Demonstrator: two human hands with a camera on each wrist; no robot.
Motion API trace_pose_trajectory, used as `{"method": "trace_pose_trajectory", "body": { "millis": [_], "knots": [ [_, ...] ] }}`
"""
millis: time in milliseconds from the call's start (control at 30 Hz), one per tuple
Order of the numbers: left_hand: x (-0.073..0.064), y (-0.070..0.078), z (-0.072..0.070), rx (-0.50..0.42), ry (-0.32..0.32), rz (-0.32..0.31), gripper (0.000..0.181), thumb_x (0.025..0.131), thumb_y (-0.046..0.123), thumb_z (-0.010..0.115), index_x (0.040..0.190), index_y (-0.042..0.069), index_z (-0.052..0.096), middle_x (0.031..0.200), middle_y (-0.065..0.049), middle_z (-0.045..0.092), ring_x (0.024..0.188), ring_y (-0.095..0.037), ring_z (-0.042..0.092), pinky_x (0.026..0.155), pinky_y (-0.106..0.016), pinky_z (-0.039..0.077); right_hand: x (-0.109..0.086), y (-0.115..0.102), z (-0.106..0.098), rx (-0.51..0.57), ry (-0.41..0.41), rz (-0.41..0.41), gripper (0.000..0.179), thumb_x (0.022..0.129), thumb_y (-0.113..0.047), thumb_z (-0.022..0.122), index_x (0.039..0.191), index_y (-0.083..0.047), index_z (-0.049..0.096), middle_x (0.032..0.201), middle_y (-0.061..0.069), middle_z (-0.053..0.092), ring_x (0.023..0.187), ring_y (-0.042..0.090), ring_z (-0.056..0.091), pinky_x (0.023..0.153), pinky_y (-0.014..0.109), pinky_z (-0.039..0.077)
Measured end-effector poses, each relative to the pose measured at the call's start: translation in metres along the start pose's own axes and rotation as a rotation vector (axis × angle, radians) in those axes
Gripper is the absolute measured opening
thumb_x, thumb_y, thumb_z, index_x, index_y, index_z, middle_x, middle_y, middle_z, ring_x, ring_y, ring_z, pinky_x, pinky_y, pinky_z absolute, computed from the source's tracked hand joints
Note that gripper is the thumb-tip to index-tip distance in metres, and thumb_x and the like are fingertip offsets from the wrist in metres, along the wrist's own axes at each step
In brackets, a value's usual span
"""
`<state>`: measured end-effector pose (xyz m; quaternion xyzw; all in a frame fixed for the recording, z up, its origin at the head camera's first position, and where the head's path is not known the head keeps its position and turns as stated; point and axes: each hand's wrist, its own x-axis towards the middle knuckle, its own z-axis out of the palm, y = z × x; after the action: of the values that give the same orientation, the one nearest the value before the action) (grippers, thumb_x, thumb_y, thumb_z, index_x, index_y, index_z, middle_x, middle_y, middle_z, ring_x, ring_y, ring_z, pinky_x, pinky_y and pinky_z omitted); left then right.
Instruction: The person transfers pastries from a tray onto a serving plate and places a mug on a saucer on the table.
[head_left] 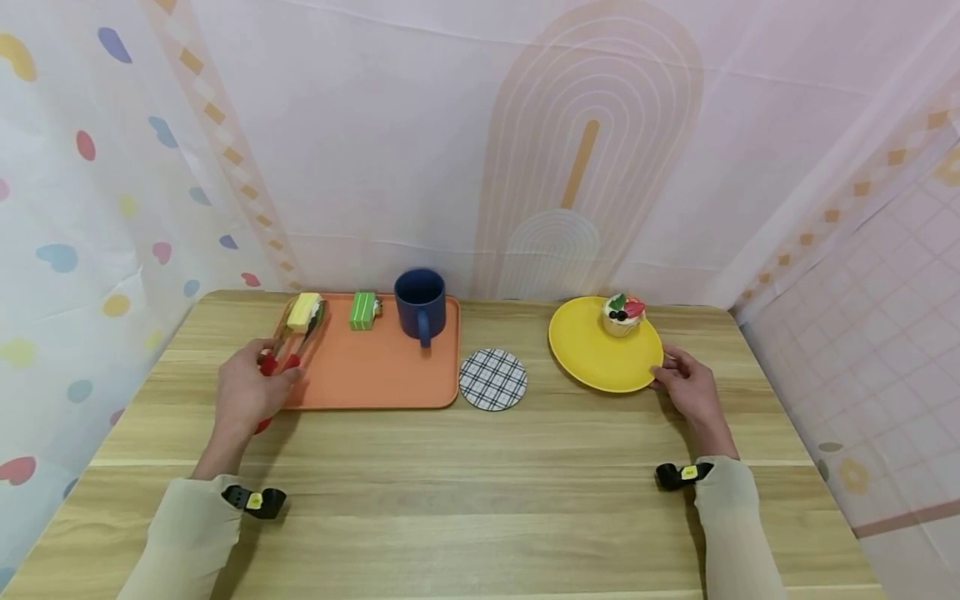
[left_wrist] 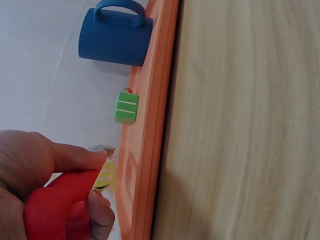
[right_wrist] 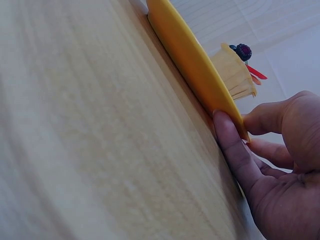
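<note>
My left hand point(head_left: 247, 385) grips red-handled tongs point(head_left: 291, 360) over the left end of an orange tray point(head_left: 375, 375). Between the tong tips is a yellow cake piece point(head_left: 303, 312), partly hidden behind the fingers in the left wrist view. A green cake piece point(head_left: 362, 311) and a dark blue mug point(head_left: 421, 304) stand on the tray's back part. On the right, my right hand point(head_left: 690, 387) pinches the rim of a yellow plate point(head_left: 600, 358), thumb and fingers at its edge. A fruit-topped cupcake point(right_wrist: 234, 72) sits on the plate near its back right rim.
A round checked coaster point(head_left: 493, 380) lies on the wooden table point(head_left: 480, 500) between tray and plate, close to the tray's right edge. Patterned cloth point(head_left: 375, 150) hangs behind the table and along both sides.
</note>
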<state>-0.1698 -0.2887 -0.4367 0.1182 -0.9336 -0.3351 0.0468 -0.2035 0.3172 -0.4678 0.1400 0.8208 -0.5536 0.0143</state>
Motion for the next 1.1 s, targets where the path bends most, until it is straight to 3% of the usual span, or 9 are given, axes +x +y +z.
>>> {"method": "trace_pose_trajectory", "body": {
  "millis": [367,700,867,1100],
  "knots": [
    [-0.007,0.014,0.003,-0.019,0.005,0.006,0.064,0.094,0.021,0.071,0.147,-0.005,0.046,0.135,-0.036,0.051,0.109,-0.047,0.052,0.084,-0.057,0.054,0.000,0.002,0.000,0.001,-0.003,-0.008,0.057,0.103,-0.009,0.058,0.157,-0.002,0.039,0.126,0.016,0.057,0.083,-0.006,0.062,0.077,0.016,0.058],
    [-0.014,0.026,0.004,-0.038,0.048,0.076,0.059,0.093,0.020,0.075,0.142,-0.003,0.053,0.127,-0.032,0.056,0.102,-0.044,0.055,0.071,-0.042,0.054,0.002,0.002,-0.001,-0.002,-0.009,-0.003,0.057,0.104,-0.009,0.058,0.157,-0.004,0.038,0.126,0.016,0.056,0.085,-0.005,0.062,0.079,0.017,0.058],
    [-0.017,0.034,0.005,-0.052,0.048,0.073,0.060,0.094,0.022,0.075,0.143,-0.002,0.052,0.129,-0.032,0.056,0.102,-0.044,0.055,0.070,-0.041,0.054,0.002,0.002,0.000,-0.004,-0.008,0.007,0.058,0.104,-0.010,0.058,0.157,-0.004,0.038,0.130,0.018,0.056,0.085,-0.005,0.062,0.079,0.017,0.058],
    [-0.018,0.040,0.005,-0.069,0.035,0.068,0.060,0.094,0.022,0.074,0.145,0.000,0.051,0.128,-0.030,0.056,0.099,-0.040,0.054,0.064,-0.030,0.048,0.002,0.002,-0.001,-0.004,-0.004,0.001,0.057,0.104,-0.009,0.058,0.157,-0.004,0.038,0.129,0.018,0.056,0.084,-0.006,0.062,0.078,0.017,0.058]
  ]
}}
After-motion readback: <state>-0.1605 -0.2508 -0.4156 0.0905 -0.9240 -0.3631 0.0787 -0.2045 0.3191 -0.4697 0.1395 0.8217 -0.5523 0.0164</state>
